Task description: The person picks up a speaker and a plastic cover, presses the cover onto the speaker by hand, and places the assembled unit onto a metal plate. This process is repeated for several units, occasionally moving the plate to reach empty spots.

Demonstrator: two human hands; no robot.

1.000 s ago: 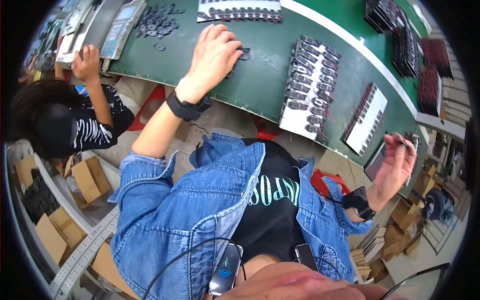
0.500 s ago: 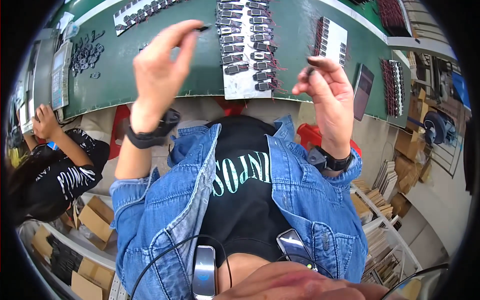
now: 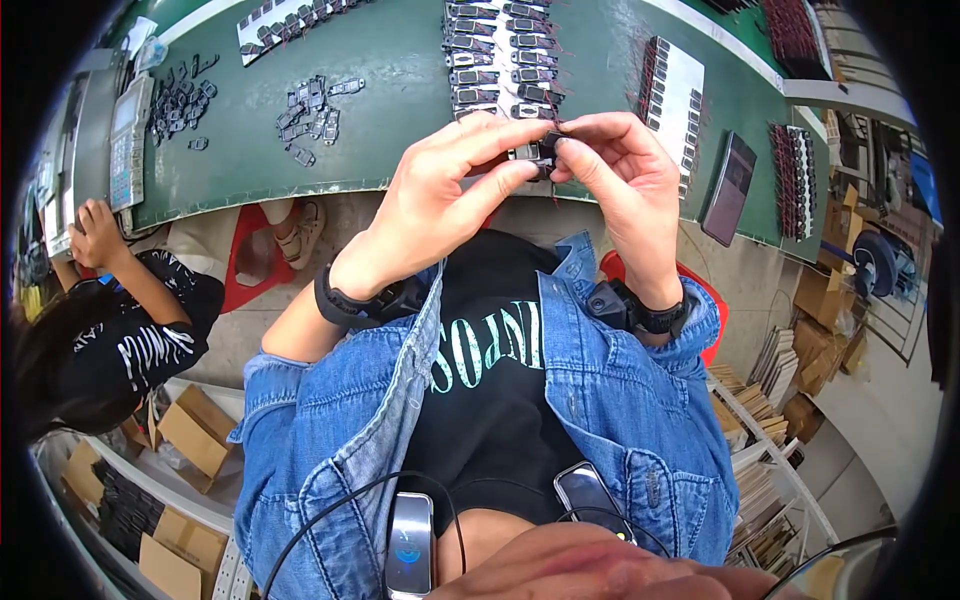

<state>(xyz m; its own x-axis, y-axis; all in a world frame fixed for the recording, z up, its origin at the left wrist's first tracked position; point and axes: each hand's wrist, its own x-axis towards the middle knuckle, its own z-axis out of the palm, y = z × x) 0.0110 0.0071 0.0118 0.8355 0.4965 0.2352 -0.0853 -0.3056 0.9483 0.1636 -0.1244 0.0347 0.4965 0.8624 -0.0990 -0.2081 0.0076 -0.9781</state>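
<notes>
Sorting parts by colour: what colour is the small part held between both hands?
Dark grey small part, head view.

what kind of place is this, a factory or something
Most likely a small-parts assembly workshop. A long green workbench carries white trays of identical small dark parts, both hands pinch one small part, and cardboard boxes sit on the floor.

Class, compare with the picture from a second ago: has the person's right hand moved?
Yes. The right hand has come in from the person's right to meet the left hand on a small dark part before the green table edge.
</notes>
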